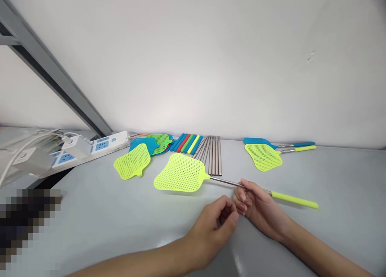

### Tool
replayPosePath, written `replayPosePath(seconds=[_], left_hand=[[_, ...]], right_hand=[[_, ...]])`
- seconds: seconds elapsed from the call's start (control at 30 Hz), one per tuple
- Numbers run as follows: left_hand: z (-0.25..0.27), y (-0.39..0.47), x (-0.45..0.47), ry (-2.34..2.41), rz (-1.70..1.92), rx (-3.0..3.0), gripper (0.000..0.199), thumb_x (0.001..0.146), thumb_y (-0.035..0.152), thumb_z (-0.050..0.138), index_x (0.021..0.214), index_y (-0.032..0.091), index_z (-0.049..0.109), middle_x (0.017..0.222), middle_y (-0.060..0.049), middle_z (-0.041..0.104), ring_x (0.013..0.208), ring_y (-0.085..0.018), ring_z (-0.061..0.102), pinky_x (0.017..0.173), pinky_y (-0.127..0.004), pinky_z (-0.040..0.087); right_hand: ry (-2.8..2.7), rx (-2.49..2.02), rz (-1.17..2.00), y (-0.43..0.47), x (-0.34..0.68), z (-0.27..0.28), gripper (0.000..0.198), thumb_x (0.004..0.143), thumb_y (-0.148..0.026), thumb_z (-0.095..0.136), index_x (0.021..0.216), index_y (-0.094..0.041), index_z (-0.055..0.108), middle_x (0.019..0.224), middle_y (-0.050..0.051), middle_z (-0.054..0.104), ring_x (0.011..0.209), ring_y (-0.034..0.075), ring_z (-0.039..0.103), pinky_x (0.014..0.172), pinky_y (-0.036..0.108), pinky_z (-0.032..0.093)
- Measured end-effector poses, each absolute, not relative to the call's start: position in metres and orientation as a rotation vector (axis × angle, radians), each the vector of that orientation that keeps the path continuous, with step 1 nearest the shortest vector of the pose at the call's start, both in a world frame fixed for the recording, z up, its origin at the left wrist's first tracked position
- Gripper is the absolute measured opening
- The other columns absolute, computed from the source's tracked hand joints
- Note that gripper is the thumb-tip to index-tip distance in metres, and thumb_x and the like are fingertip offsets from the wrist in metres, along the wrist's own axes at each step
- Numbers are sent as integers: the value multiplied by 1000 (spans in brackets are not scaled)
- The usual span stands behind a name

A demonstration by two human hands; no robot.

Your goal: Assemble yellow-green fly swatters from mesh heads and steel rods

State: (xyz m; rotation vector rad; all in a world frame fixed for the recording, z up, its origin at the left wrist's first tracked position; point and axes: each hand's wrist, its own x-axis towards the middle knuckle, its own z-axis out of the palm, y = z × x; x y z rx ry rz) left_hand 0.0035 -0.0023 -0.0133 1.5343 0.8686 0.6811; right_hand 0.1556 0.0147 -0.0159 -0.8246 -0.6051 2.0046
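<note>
My right hand (261, 210) pinches the metal rod of a yellow-green fly swatter (181, 174) between thumb and fingers. Its perforated head points left and its yellow-green grip (294, 199) sticks out to the right, just above the table. Close by on the left is my left hand (212, 228), its fingers curled in toward the thumb, with nothing seen in it. Behind the held swatter lie several metal rods (214, 156) and a row of coloured grips (189, 143). To the left rests a loose yellow-green swatter head (132, 162).
More swatter heads, blue (144, 144) and green (162, 142), lie in a pile by a white power strip (110, 142). At the right back are two swatters with handles, one blue (257, 141) and one yellow-green (265, 156). A white wall (211, 68) bounds the grey table (105, 212).
</note>
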Motion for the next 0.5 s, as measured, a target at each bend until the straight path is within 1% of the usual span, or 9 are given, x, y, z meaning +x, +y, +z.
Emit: replayPosePath(seconds=[0.13,0.2,0.27,0.37,0.43,0.5], left_hand=[[-14,5,6,739,712,1221,24,81,34,39,76,13,48,62,1,46,56,-7,43,57,-21,35],[-12,7,6,697,736,1140,27,81,36,39,72,12,49,59,0,46,54,-8,43,55,-22,35],[-11,8,6,696,746,1122,31,80,38,39,66,13,49,56,0,46,54,-9,44,55,-22,36],[-11,6,4,768,733,1174,33,79,40,41,61,13,49,57,-1,49,55,-9,46,57,-23,37],[-13,6,3,805,715,1209,34,78,41,41,61,13,50,58,-1,51,55,-9,46,57,-22,37],[-16,6,1,804,688,1227,34,78,41,41,61,13,51,56,0,51,52,-8,44,55,-21,36]], right_hand=[[-719,-794,2032,12,156,-17,40,82,-39,35,52,-15,48,49,-2,34,51,11,40,57,26,33],[-798,-765,2044,10,155,-18,41,82,-39,34,53,-15,50,50,-1,36,52,12,44,58,27,34],[-885,-728,2043,8,154,-17,41,82,-39,35,53,-14,51,50,0,40,54,14,47,59,29,34],[-1029,-700,2032,6,151,-16,40,81,-36,37,51,-14,50,52,2,45,57,15,50,59,29,33],[-1099,-721,2021,5,150,-15,39,81,-35,38,50,-14,49,53,2,48,58,15,50,58,27,31],[-1159,-768,1998,4,150,-16,39,81,-37,39,51,-14,50,56,3,51,56,13,48,55,25,29]])
